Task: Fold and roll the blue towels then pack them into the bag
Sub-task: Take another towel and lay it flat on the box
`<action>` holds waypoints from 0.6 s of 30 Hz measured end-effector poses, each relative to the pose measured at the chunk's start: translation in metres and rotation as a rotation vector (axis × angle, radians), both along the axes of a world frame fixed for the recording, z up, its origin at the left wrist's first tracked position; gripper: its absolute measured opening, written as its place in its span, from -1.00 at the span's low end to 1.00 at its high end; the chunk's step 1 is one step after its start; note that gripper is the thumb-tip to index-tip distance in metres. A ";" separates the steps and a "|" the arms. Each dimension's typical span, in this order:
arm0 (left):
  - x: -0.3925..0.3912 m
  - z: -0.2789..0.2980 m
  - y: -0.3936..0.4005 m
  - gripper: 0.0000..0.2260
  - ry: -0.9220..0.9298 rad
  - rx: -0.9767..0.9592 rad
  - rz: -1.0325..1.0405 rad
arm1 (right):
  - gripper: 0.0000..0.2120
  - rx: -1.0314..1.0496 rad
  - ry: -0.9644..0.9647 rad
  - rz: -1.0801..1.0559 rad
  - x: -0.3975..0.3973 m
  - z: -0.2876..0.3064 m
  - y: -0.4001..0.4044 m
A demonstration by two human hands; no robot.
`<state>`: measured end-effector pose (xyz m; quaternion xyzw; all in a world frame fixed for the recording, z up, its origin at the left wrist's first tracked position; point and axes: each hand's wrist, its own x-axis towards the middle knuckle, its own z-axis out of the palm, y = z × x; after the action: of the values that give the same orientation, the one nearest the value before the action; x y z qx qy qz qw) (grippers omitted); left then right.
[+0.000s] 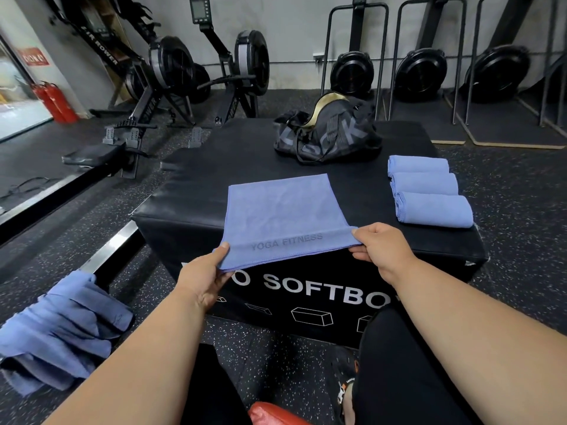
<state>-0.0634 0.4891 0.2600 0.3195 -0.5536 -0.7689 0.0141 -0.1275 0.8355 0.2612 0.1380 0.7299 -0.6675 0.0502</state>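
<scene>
left hand (205, 276) and right hand (378, 244) each pinch a near corner of the flat blue towel (280, 214), ready to fold | three rolled towels (429, 191) wait beside the bag (329, 133)

Both hands (204, 279) (379, 245) pinch flat towel (279, 214)

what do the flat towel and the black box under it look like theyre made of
Flat towel: seemingly microfibre, matte blue, fine even nap, stitched hem, drapes limply. Black box: probably foam under vinyl or faux leather, going by its soft sheen, rounded edges and creased corners.
</scene>
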 end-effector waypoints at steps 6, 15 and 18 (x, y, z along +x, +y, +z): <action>0.011 0.009 0.000 -0.94 -0.010 0.094 0.003 | -0.90 -0.015 -0.028 0.001 0.019 0.007 0.000; 0.029 0.034 0.001 -0.75 0.053 0.113 -0.097 | -0.87 -0.221 0.000 -0.022 0.033 0.020 0.000; 0.035 0.039 -0.001 -0.62 0.070 0.156 -0.030 | -0.84 -0.338 -0.007 0.009 0.040 0.029 -0.003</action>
<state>-0.0282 0.4880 0.2995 0.2840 -0.4962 -0.8205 -0.0030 -0.0872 0.8321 0.2905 0.1264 0.6076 -0.7802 0.0784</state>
